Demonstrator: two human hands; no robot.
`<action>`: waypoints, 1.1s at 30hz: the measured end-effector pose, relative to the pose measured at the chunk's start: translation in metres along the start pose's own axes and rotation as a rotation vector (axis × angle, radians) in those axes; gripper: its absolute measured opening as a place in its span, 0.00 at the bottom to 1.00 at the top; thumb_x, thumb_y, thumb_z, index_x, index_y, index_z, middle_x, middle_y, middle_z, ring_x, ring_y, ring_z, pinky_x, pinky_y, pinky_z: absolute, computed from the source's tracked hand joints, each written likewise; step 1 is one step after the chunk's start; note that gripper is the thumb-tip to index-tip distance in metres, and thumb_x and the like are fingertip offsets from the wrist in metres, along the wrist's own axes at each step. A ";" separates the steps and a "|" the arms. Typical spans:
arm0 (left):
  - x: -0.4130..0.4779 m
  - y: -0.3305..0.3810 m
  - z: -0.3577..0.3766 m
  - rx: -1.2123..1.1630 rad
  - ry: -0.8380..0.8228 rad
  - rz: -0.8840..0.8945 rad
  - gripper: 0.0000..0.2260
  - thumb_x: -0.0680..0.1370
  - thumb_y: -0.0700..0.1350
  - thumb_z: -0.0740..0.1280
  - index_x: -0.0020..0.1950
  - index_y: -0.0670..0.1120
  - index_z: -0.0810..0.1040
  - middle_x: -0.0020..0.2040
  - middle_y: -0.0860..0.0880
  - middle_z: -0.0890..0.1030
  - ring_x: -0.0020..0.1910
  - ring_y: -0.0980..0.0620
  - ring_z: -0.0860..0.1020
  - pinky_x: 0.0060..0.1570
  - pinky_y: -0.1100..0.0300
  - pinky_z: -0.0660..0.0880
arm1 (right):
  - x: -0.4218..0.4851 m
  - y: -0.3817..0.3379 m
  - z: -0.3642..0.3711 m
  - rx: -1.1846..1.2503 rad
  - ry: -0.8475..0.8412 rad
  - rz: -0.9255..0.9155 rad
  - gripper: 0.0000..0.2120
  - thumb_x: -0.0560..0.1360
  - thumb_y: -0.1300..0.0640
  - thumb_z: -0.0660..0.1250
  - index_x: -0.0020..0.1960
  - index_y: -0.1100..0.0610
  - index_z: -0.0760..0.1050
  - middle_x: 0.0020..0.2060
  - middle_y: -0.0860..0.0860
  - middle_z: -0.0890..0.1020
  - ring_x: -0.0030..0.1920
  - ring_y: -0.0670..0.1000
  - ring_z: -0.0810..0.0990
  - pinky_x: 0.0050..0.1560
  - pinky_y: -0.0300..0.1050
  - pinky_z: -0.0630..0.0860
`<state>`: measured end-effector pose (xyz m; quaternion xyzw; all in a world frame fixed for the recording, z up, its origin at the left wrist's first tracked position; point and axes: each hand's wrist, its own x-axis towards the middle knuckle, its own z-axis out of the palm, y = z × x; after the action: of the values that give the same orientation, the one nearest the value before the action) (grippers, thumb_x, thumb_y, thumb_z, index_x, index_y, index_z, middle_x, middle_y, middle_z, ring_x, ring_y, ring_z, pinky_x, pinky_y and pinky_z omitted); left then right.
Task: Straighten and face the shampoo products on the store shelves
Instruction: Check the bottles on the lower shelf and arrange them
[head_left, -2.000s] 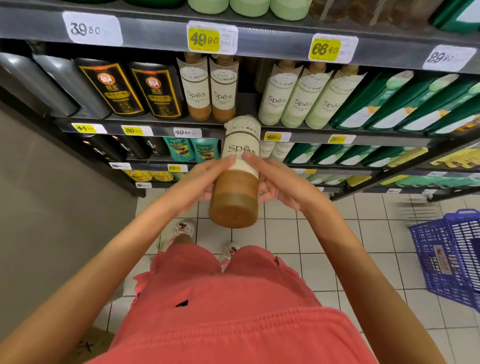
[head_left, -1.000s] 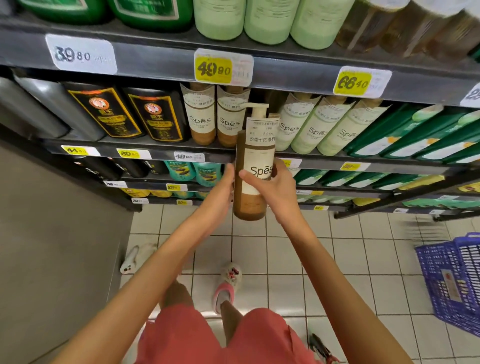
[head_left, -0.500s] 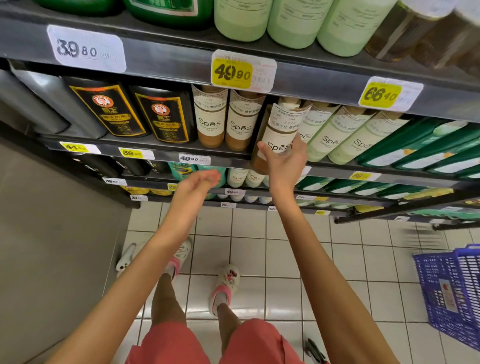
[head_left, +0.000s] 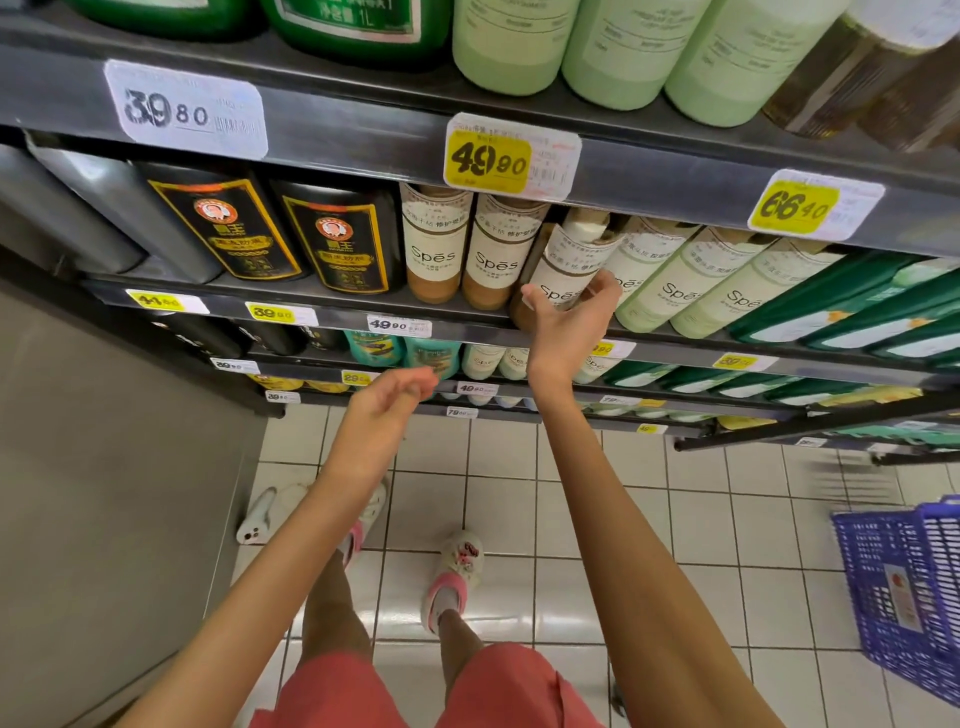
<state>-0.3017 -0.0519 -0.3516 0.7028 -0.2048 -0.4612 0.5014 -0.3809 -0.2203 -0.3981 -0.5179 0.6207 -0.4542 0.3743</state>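
Head view looked down a run of dark metal shelves packed with shampoo. On the second shelf from the top the right hand grasped a brown Spēs bottle, thumb on its left side and fingers curled round its right. That bottle sat tilted at the shelf's front edge, its white cap leaning right under the shelf above, "Spēs" readable on its cream label. It stood between two upright brown bottles on its left, both facing out with "Spēs" legible, and a row of pale green Spēs bottles on its right. Whether it touched either neighbour could not be told.

The left hand hung lower and nearer, in front of the lower shelves, fingers loosely curled and released, grasping nothing.

Far left on the same shelf stood two black bottles with gold-framed labels and a round red portrait emblem; their characters were too small to read. Dark green bottles lay slanted to the right.

Price tags on the upper shelf edge read 39.80 on white, 49.90 and 66.40 on yellow. A smaller 49.90 tag sat under the brown bottles. Above, a green bottle showed "1L".

A blue basket stood on the tiled floor at right.
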 end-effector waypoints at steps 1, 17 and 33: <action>-0.001 -0.001 0.000 0.011 0.004 0.005 0.12 0.81 0.36 0.56 0.59 0.40 0.75 0.58 0.45 0.78 0.58 0.53 0.75 0.52 0.76 0.69 | 0.001 -0.001 0.002 0.005 0.027 0.000 0.33 0.63 0.66 0.78 0.63 0.66 0.67 0.55 0.56 0.73 0.55 0.50 0.72 0.59 0.31 0.69; -0.012 -0.004 0.006 0.015 0.043 0.012 0.13 0.81 0.35 0.55 0.61 0.38 0.75 0.57 0.44 0.79 0.58 0.52 0.76 0.47 0.81 0.68 | 0.000 0.005 0.013 -0.051 0.138 -0.035 0.28 0.64 0.63 0.78 0.59 0.67 0.69 0.53 0.59 0.74 0.56 0.57 0.73 0.60 0.51 0.71; -0.019 -0.001 0.014 0.002 -0.003 -0.014 0.12 0.81 0.36 0.55 0.59 0.41 0.75 0.56 0.47 0.79 0.57 0.54 0.76 0.47 0.81 0.68 | 0.006 0.002 0.016 -0.044 0.117 -0.018 0.21 0.66 0.64 0.77 0.54 0.66 0.70 0.46 0.53 0.70 0.47 0.50 0.69 0.50 0.32 0.65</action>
<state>-0.3237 -0.0443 -0.3450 0.7041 -0.2011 -0.4653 0.4973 -0.3680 -0.2294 -0.4044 -0.5040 0.6467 -0.4734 0.3219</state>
